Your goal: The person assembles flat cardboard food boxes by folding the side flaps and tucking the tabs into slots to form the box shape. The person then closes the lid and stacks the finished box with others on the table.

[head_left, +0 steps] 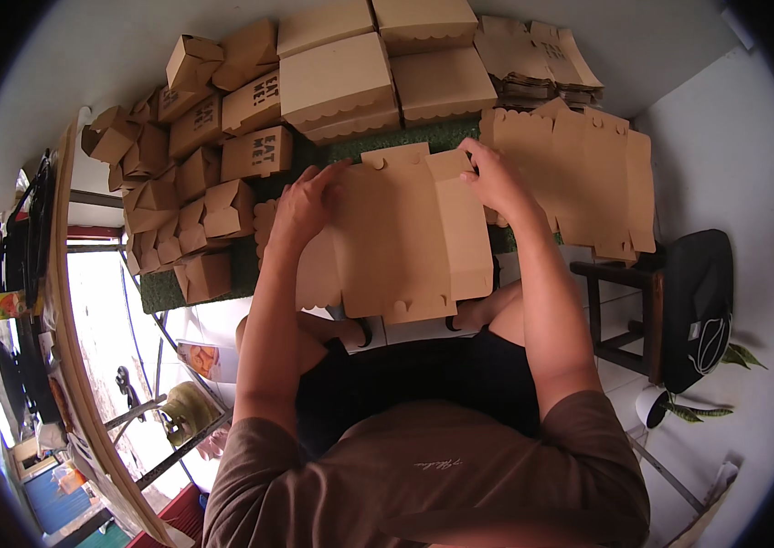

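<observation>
Small folded brown card boxes (pixel 197 173) sit at the left on a fuzzy green mat (pixel 160 290); some have dark block letters. Next, the left hand (pixel 312 203) reaches forward, fingers bent, by the far left part of a flat brown cardboard sheet (pixel 392 242); I cannot tell if it grips. The sheet lies in front of the person's knees, long way left to right, wavy edge pointing left. The right hand (pixel 489 173) reaches forward and pinches its far right corner. More flat brown cardboard sheets (pixel 588 173) lie farther right.
</observation>
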{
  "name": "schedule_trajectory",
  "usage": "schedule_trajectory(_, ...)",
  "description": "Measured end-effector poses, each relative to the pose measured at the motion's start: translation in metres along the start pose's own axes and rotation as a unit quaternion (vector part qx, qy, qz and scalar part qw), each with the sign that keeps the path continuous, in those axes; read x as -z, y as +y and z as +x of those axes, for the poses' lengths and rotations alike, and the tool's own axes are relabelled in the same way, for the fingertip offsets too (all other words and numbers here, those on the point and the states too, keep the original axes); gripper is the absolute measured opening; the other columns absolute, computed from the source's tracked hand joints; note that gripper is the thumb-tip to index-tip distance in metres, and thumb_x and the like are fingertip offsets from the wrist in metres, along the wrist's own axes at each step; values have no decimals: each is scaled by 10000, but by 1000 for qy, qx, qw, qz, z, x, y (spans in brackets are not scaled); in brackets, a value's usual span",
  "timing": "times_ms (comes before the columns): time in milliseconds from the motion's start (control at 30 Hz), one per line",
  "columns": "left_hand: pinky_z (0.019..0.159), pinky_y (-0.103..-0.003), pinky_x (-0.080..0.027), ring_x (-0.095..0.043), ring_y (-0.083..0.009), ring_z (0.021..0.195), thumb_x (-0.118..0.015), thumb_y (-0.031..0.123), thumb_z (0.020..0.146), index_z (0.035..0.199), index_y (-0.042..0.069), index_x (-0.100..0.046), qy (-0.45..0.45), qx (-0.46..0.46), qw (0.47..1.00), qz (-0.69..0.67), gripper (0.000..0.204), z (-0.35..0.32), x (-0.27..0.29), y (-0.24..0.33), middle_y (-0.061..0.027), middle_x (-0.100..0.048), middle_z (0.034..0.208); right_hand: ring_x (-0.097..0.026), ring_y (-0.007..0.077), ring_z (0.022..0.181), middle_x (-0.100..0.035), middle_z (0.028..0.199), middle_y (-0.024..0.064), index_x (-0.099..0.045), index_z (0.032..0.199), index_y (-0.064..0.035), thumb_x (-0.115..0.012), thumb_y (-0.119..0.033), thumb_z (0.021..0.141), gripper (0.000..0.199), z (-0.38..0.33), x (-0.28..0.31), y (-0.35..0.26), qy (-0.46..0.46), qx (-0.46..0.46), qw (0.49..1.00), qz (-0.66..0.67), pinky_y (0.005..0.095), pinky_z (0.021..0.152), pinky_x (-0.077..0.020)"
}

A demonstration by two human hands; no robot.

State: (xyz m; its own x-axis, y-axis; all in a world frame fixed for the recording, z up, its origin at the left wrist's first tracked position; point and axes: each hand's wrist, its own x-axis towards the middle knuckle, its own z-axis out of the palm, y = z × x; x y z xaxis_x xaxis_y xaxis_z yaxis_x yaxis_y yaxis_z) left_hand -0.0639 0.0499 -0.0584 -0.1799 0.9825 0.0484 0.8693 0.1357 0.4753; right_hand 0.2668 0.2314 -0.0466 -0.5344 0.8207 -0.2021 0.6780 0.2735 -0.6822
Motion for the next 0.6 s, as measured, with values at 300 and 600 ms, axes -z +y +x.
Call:
schedule_trajectory(300, 1092, -557, -504, -649, -337, 1307, -812, 156, 1052, 1589, 231, -732, 148, -82, 976, 139, 549, -1, -15, 50, -72, -675, 1407, -781, 393, 1147, -796, 1259, 122, -844, 1221, -82, -721, 46, 965, 311, -12, 8, -10, 10, 192, 980, -53, 502, 983, -643)
schedule_trajectory(600, 1379, -586, -373, -453, -425, 1698, -705, 455, 1151, 1816, 193, -502, 26, -192, 981, 3, 743, 1, -76, 91, -169, -498, 1829, -772, 308, 1019, -828, 1291, 130, -867, 1356, -36, -750, 28, 969, 410, -39, 10, 1, -18, 141, 989, -36, 423, 978, -662)
